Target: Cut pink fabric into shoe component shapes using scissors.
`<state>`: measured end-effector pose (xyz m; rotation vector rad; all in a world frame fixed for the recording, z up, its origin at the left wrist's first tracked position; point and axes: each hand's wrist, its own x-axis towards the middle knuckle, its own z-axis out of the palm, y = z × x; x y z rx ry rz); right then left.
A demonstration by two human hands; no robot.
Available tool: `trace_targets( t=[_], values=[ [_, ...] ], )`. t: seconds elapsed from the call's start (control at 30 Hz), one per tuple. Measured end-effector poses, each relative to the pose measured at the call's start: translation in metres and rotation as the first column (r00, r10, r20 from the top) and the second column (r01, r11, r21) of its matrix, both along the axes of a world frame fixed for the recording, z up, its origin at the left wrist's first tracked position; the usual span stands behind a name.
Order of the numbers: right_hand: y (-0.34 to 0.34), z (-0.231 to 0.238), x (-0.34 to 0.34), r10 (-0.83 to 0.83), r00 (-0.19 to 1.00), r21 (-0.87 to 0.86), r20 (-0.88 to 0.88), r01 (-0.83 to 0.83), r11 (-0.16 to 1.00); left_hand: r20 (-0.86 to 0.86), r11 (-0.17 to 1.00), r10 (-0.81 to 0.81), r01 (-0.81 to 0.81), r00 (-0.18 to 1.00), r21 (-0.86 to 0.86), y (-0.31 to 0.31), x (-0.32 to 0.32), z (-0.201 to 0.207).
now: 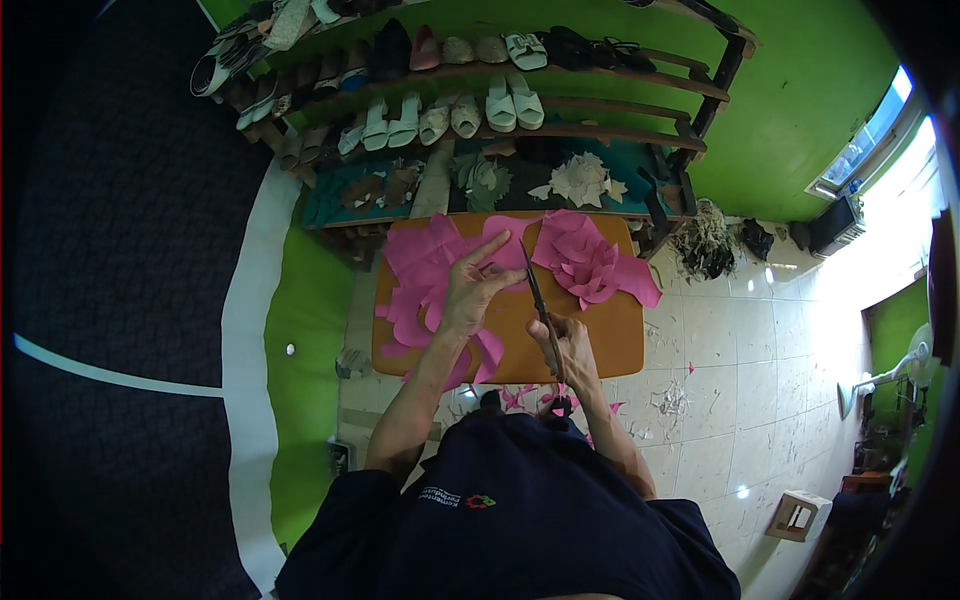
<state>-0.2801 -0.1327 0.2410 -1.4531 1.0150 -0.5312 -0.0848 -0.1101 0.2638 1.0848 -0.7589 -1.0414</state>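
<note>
Shoe rack [600, 110] fills the back wall, wooden shelves loaded with pale sandals [500, 105] and darker shoes, leather scraps [580, 180] heaped on the lowest shelf. Green wall [800, 90] behind it, tiled floor [720, 400] to the right with small offcuts scattered on it. Orange table [610, 340] sits in front of the rack, near the person's body. Pink sheet material [430, 270] covers the left part of the table; second pile of cut pink pieces [585, 260] lies on the right part, the two apart by a narrow strip. Left hand [470, 290] rests on the pink sheet, fingers spread apart, index finger stretched toward the rack, pressing the sheet flat. Right hand [570, 345] is at the near table edge, fingers curled tight around the handle of a long dark cutting tool [538, 305], scissors or blade, cannot tell which. Tool points away from the body, tip reaching the edge of the pink sheet just beside the left hand's fingers.
</note>
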Motion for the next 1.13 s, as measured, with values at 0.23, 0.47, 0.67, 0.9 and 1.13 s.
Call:
trace_targets(
  t=[0.23, 0.47, 0.67, 0.9, 1.13],
  values=[
    [-0.002, 0.009, -0.002, 0.015, 0.999, -0.023, -0.029, -0.016, 1.000, -0.016, 1.000, -0.002, 0.002, 1.000, 0.021, -0.001, 0.004, 0.005],
    [-0.011, -0.004, -0.011, 0.074, 0.994, -0.085, -0.082, -0.081, 0.993, 0.006, 0.996, -0.090, 0.089, 0.996, 0.022, 0.000, 0.011, 0.013],
    [-0.013, 0.008, -0.015, 0.115, 0.988, -0.118, -0.104, -0.127, 0.985, -0.016, 0.991, -0.133, 0.133, 0.991, 0.025, 0.001, 0.019, 0.009],
    [-0.017, 0.010, -0.023, 0.125, 0.982, -0.137, -0.142, -0.144, 0.980, -0.002, 0.982, -0.187, 0.187, 0.982, 0.027, 0.003, 0.021, 0.010],
    [-0.014, 0.018, -0.027, 0.183, 0.969, -0.048, -0.165, -0.193, 0.980, 0.100, 0.979, -0.200, 0.195, 0.975, 0.060, -0.005, 0.051, -0.001]
  ],
)
